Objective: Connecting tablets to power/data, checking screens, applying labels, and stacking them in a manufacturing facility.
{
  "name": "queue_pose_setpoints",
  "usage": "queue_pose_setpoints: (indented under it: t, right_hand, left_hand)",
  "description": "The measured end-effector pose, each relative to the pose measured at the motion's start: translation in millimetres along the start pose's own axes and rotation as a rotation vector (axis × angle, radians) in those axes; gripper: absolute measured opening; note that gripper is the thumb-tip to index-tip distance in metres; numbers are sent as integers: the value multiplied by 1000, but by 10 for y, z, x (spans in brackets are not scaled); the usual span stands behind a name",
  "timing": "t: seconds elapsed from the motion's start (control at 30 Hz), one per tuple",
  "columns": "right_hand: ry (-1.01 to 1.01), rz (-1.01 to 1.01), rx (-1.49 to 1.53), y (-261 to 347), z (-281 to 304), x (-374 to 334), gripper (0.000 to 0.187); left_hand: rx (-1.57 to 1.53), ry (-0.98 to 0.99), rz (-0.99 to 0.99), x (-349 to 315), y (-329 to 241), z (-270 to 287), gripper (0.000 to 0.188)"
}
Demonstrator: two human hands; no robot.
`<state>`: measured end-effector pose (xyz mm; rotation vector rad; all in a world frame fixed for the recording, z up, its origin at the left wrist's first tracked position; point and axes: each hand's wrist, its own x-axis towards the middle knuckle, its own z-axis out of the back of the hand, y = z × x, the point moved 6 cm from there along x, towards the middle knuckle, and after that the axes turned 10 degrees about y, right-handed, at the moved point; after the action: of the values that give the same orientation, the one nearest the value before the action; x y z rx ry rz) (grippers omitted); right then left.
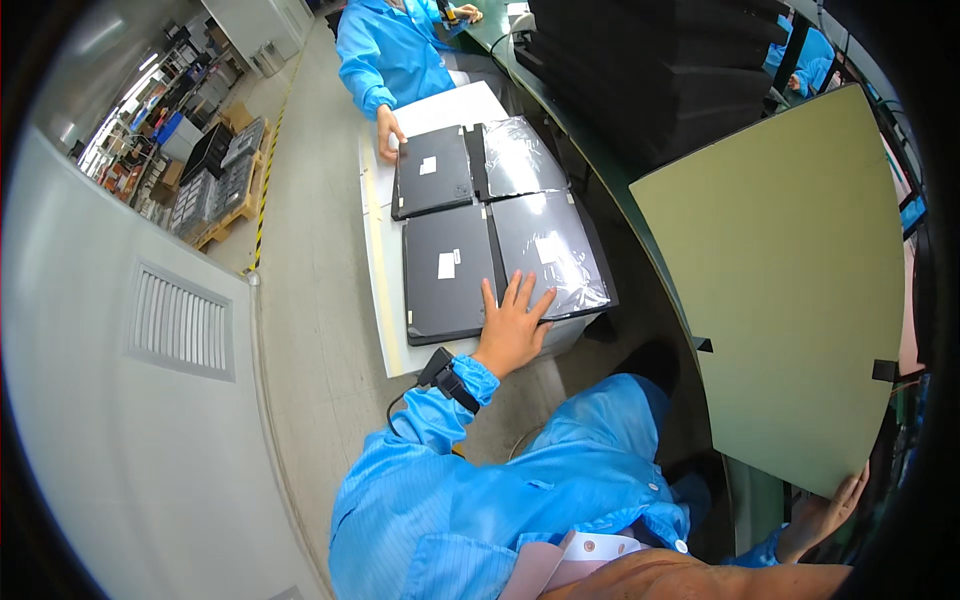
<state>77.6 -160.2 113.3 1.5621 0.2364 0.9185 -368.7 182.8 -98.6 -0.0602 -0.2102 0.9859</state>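
Observation:
My left hand [513,330] lies with fingers spread across the near edges of two dark flat panels. The matte grey panel [440,295] is on the left, with a small white label. Beside it on the right, a glossy panel [575,260] is covered in clear film. Over at the lower right, my right hand [828,518] grips the bottom corner of a large yellow-green board [790,280]; part of its grip is hidden. Black tabs show at that board's edges. A dark cuff with a cable circles my left wrist.
A second matte panel [432,185] and a film-covered panel [520,158] lie farther off on the white surface [385,325]. Across it, a person in blue [395,55] touches the matte panel. A green bench [640,245] runs alongside; a vented grey wall [120,420] stands left.

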Motion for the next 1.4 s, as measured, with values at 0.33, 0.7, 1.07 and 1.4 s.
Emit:
queue_pose_setpoints:
  t: [0.33,0.7,1.07,1.4]
  right_hand:
    - [66,17,94,-168,127,-97,47]
    - [65,2,23,-204,102,-162,48]
    - [88,20,51,-216,13,-164,48]
    - [89,-1,51,-228,-37,-135,50]
  left_hand:
    - [42,-30,21,27,25,-71,59]
    - [95,-39,25,25,2,-99,57]
    - [81,-41,25,22,-2,-65,57]
    - [71,-32,41,39,-26,-62,57]
